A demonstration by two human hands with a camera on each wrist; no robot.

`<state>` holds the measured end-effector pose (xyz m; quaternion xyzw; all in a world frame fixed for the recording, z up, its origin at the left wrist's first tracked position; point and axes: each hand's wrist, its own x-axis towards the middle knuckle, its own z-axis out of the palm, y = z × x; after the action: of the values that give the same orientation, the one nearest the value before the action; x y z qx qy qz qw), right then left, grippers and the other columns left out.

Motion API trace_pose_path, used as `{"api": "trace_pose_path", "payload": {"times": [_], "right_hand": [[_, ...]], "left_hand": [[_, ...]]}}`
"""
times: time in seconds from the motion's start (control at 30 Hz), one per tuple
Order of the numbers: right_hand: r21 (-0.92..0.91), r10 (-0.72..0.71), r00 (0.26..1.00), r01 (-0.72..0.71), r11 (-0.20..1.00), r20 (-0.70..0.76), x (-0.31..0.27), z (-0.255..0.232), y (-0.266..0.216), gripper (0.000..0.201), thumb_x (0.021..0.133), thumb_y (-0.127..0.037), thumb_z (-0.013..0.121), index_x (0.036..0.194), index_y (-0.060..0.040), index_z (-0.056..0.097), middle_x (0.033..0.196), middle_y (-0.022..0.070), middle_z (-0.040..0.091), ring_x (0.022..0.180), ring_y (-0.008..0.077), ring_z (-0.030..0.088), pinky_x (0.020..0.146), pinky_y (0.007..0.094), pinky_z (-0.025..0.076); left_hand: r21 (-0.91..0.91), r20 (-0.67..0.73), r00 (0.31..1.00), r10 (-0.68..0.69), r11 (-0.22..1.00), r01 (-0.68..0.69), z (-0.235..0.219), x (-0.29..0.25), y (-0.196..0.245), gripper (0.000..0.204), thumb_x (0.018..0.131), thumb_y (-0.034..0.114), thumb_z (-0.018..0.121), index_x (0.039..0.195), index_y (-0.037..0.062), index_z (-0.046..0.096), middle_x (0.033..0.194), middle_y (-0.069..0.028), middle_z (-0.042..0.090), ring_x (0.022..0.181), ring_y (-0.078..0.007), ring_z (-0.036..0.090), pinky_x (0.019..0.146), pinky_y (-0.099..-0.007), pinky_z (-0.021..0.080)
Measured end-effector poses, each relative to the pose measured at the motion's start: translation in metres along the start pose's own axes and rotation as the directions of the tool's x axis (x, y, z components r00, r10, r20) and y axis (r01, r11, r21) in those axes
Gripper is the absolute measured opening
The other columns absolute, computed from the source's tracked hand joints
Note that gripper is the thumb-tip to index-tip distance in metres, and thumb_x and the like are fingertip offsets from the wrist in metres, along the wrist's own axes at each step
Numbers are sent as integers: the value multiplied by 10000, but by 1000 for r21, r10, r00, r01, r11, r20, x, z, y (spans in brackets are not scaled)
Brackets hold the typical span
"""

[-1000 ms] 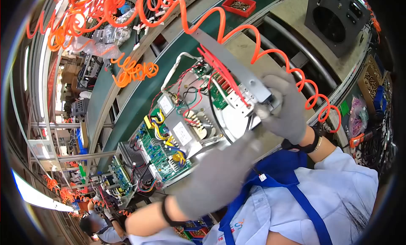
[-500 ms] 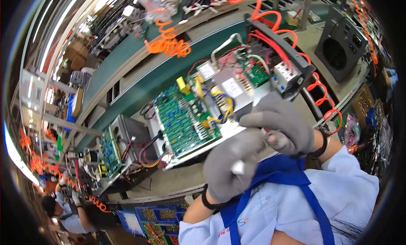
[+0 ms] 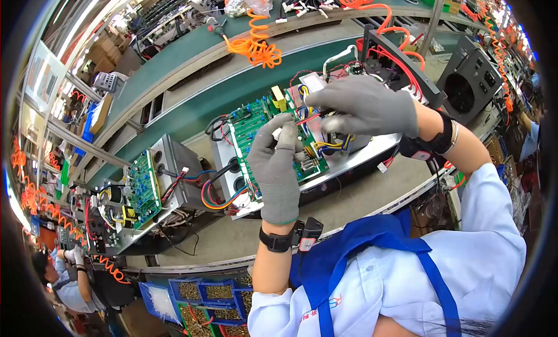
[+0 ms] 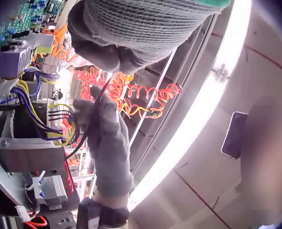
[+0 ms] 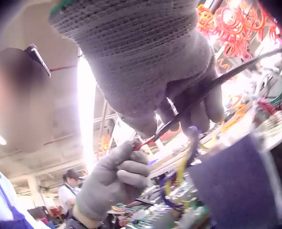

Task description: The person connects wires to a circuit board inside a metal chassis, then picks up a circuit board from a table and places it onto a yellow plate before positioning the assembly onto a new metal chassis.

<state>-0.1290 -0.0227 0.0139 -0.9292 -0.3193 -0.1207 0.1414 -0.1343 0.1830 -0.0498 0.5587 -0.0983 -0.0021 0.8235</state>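
Above a green circuit board (image 3: 247,127) my gloved left hand (image 3: 276,174) pinches the red end of a dark-sleeved wire (image 5: 198,95) between thumb and fingers. A small white connector (image 3: 277,133) shows at its fingertips. My gloved right hand (image 3: 369,107) holds the same wire farther along its sleeve, fingers bent around it. In the left wrist view the wire runs from the right hand (image 4: 107,143) up to the left hand (image 4: 131,38). Below the hands, yellow and blue wires (image 3: 334,145) loop beside the board, within a metal chassis (image 3: 372,148).
A second unit with a grey heatsink (image 3: 180,162) stands to the left. At the right are a dark panel with a round opening (image 3: 468,81) and a coiled orange air hose (image 3: 256,49) hangs behind. Blue screw bins (image 3: 218,293) sit below the bench edge. Another person (image 3: 72,279) works at far left.
Both hands have moved left from the terminal-block end of the chassis to above the green board. The wire is now stretched between them. The head view has swung toward the left.
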Motion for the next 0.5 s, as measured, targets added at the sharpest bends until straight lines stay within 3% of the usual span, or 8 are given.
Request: {"api": "trace_pose_path", "payload": {"times": [0.07, 0.13, 0.23, 0.33, 0.37, 0.4, 0.43, 0.5], "right_hand": [[19, 18, 998, -19, 1000, 53, 12, 4, -10, 260, 919, -316, 547, 1024, -100, 647, 886, 131, 642, 836, 337, 621, 727, 440, 490], [113, -15, 974, -11, 993, 227, 21, 5, -8, 261, 906, -298, 577, 1026, -81, 657, 895, 136, 656, 860, 337, 628, 752, 429, 493], [96, -42, 988, 27, 995, 151, 31, 1, -8, 256, 898, -276, 597, 1026, -64, 663, 902, 149, 658, 866, 336, 634, 752, 424, 498], [245, -75, 974, 21, 969, 215, 38, 2, -9, 239, 901, -249, 592, 1003, -42, 652, 876, 161, 647, 850, 334, 636, 757, 424, 497], [310, -101, 961, 17, 950, 256, 40, 3, -11, 233, 902, -243, 588, 997, -38, 649, 869, 162, 644, 847, 333, 636, 761, 423, 496], [242, -65, 947, -14, 970, 314, 41, 5, -17, 247, 905, -255, 576, 974, -29, 646, 853, 156, 643, 829, 332, 634, 757, 418, 495], [243, -72, 945, -8, 970, 318, 44, 7, -17, 247, 905, -255, 576, 974, -29, 646, 853, 156, 643, 829, 332, 634, 757, 418, 495], [158, -80, 879, 5, 987, 470, 48, 10, -18, 278, 914, -288, 561, 967, -30, 650, 861, 154, 651, 822, 332, 634, 761, 411, 494]], "left_hand": [[-123, 71, 997, -39, 991, 48, -2, -1, 1, 290, 952, 181, 614, 1161, -19, 603, 786, -16, 556, 649, -62, 476, 549, -206, 382], [-148, 94, 994, -52, 987, 66, -5, -5, 2, 306, 958, 186, 604, 1178, -26, 589, 813, -22, 566, 658, -66, 485, 552, -207, 390], [-223, 85, 990, -112, 966, 128, -7, -9, 6, 331, 977, 211, 577, 1190, -43, 576, 871, -34, 580, 691, -77, 512, 564, -207, 415], [-222, 35, 997, -72, 972, 78, -9, -8, 4, 338, 992, 229, 549, 1198, -38, 573, 841, -38, 588, 659, -82, 522, 530, -202, 413], [-103, 51, 993, -102, 989, 107, -12, -8, 0, 348, 996, 242, 538, 1210, -32, 563, 822, -41, 591, 635, -83, 523, 512, -199, 409], [19, 62, 989, -134, 991, 133, -15, -9, -2, 358, 1001, 254, 528, 1223, -25, 553, 803, -44, 594, 611, -84, 523, 493, -196, 405], [17, 54, 990, -132, 991, 131, -16, -11, -4, 358, 1001, 254, 528, 1223, -25, 553, 803, -44, 594, 611, -84, 523, 493, -196, 405], [-12, 46, 960, -276, 961, 277, -16, -16, -9, 314, 996, 199, 508, 1220, -14, 565, 746, -52, 614, 543, -58, 521, 455, -194, 403]]}}
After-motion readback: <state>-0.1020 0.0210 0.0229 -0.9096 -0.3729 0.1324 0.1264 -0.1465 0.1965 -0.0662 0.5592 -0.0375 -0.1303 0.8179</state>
